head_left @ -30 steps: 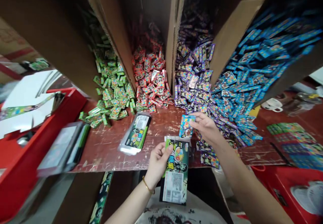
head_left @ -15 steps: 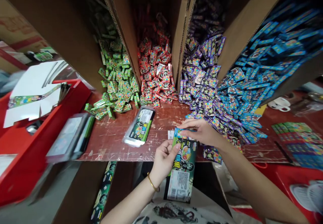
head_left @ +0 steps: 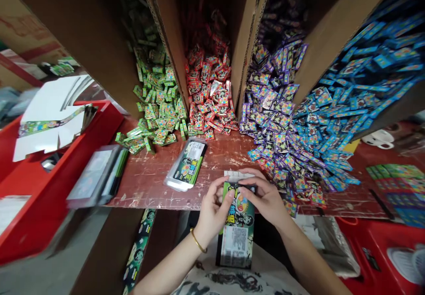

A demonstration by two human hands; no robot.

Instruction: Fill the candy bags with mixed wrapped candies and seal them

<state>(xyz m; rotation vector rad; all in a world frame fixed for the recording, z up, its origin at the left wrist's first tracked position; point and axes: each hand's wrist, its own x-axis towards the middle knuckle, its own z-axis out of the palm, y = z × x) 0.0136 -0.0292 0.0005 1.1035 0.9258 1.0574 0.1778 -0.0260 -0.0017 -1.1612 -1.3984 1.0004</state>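
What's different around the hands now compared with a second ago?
The right hand moved in toward the left hand and onto the top of the black-and-green package; the blue packet it held is no longer visible. The left hand kept its hold on the package, and the red packets stayed put.

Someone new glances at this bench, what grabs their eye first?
Probably the bright heaps: green packets, red packets, purple packets and blue packets, left to right between cardboard walls. Then, front and center, the left hand holding a dark printed pouch, the right hand touching its top.
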